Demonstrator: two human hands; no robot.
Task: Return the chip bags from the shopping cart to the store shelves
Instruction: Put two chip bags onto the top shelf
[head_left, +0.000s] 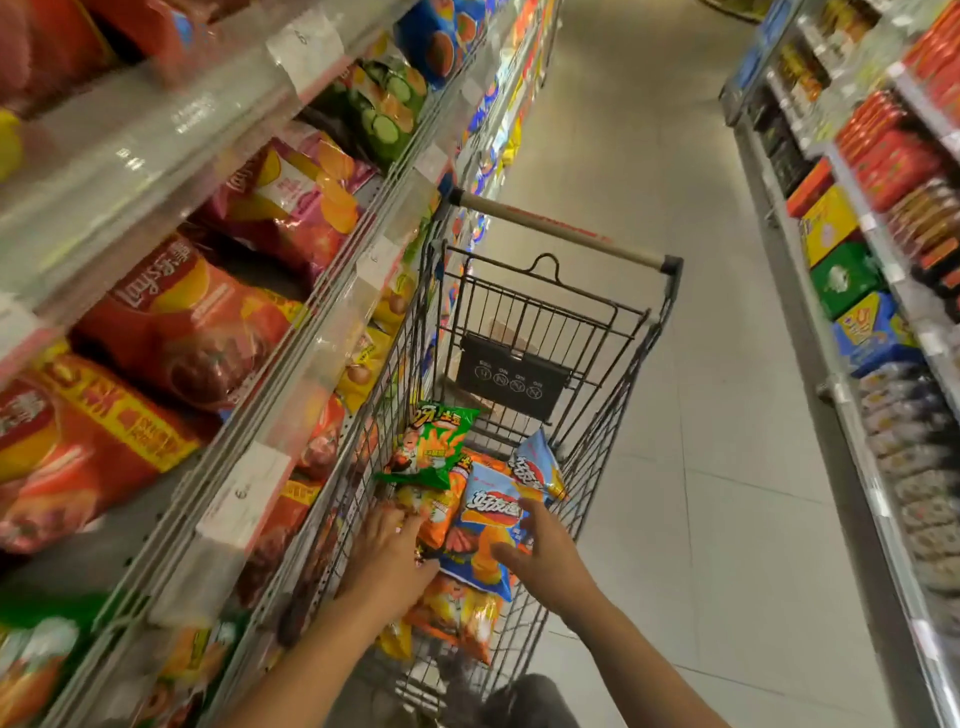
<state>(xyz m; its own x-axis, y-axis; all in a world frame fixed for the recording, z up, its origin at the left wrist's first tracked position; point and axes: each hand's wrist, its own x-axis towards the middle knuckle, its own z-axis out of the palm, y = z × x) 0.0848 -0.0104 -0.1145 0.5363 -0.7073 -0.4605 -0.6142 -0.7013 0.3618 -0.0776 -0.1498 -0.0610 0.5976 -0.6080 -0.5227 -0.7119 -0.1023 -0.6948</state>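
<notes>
1. Shopping cart (613, 364): holds the chip bags, piled low in its basket.
2. Left hand (387, 551): fingers spread, resting on an orange bag (434, 512); no grip closed.
3. Right hand (545, 556): open, touching the blue bag (485, 525).
4. Step judged: picking up. Next: close on a bag, lift it clear, carry it to the shelves (291, 332) at left.

Chip bags piled in the shopping cart (613, 332) beside the store shelves (291, 358).

A green bag (434, 444) lies flat at the heap's 11 o'clock edge; a blue bag (485, 530) lies tilted at centre, a second blue bag (537, 467) propped at its 1 o'clock, orange bags (457, 618) beneath toward 6 o'clock. Shelves at the cart's 9 o'clock hold red, pink and green bags.
</notes>
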